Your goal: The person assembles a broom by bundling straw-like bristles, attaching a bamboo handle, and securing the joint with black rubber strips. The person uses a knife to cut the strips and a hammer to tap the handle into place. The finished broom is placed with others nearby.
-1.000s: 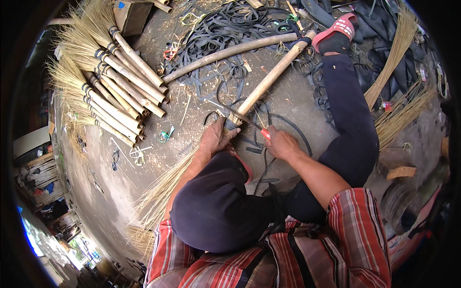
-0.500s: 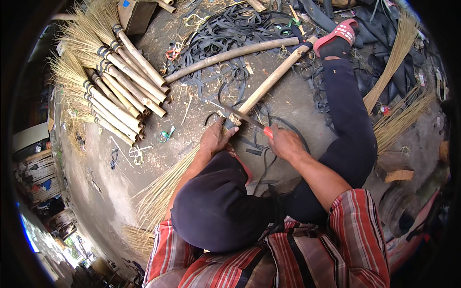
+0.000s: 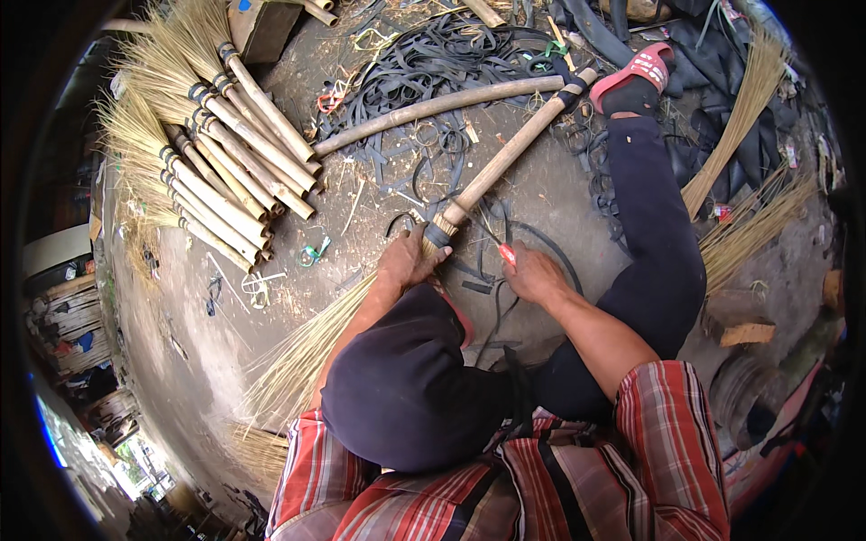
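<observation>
Heap of black strips (image 3: 433, 65): landmark. Broom (image 3: 507, 155): one, lying diagonally below the heap, bristles toward the person. Left hand (image 3: 406, 261): below the heap, clasped on the broom at its black-banded neck. Right hand (image 3: 538, 276): below and right of the heap, fingers wrapped round a red-handled knife (image 3: 508, 254); blade contact with the broom cannot be told. Bound brooms (image 3: 239, 158): several, left of the heap.

The head-worn fisheye camera looks steeply down from close range, over the striped shirt (image 3: 514, 482) toward the left hand (image 3: 408, 261) and right hand (image 3: 534, 273), with floor (image 3: 194, 347) spreading around them.
</observation>
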Demonstrator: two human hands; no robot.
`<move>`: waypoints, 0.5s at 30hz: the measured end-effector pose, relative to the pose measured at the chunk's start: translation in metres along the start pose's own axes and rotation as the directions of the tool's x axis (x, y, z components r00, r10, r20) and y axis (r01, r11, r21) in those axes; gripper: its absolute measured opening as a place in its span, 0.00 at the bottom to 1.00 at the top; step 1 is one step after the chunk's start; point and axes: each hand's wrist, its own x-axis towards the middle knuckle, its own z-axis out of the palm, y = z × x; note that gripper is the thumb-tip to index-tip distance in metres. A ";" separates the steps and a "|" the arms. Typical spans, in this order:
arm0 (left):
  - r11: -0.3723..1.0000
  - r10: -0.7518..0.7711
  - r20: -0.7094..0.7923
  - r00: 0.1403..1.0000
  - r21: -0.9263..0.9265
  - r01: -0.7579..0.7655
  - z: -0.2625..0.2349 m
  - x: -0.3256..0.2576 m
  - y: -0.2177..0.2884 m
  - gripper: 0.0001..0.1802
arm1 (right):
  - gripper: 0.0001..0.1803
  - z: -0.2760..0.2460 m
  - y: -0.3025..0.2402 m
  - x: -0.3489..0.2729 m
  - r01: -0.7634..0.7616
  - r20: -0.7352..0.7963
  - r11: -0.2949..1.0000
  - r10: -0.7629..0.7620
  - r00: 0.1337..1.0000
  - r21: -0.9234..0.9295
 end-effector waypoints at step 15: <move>0.998 -0.031 0.092 0.995 0.058 0.026 -0.004 -0.008 -0.022 0.54 | 0.24 -0.002 0.045 0.048 -0.244 -0.735 0.970 0.173 0.656 0.010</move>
